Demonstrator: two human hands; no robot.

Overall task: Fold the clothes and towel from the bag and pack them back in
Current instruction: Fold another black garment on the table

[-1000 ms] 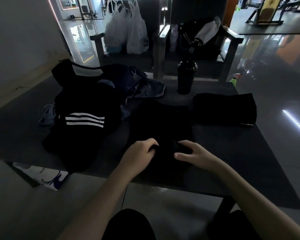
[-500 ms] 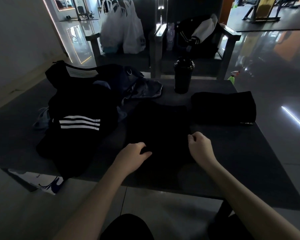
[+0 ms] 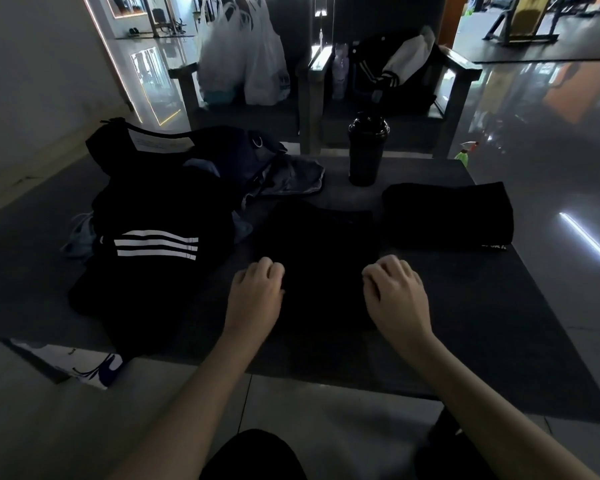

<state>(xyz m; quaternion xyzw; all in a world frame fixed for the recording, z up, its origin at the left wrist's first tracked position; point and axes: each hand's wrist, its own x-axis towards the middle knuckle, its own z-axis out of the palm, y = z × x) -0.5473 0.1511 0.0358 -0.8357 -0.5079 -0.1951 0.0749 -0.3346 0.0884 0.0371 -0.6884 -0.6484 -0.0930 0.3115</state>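
A black garment [image 3: 316,251] lies flat in the middle of the dark table [image 3: 499,323]. My left hand [image 3: 257,292] sits at its left edge with the fingers curled onto the cloth. At the right edge, my right hand [image 3: 395,296] grips the cloth the same way. A folded black piece [image 3: 447,216] lies to the right of the garment. On the left stands a black bag [image 3: 153,209] with three white stripes, and blue-grey clothes [image 3: 284,178] spill out behind it.
A black shaker bottle [image 3: 366,150] stands at the table's far edge. Behind it are two chairs, one with white plastic bags [image 3: 243,57], one with a dark jacket [image 3: 392,74]. A green spray bottle [image 3: 465,154] is on the floor far right.
Both hands moved apart from the middle of the black garment to its left and right edges, and their fingers curled onto the cloth.
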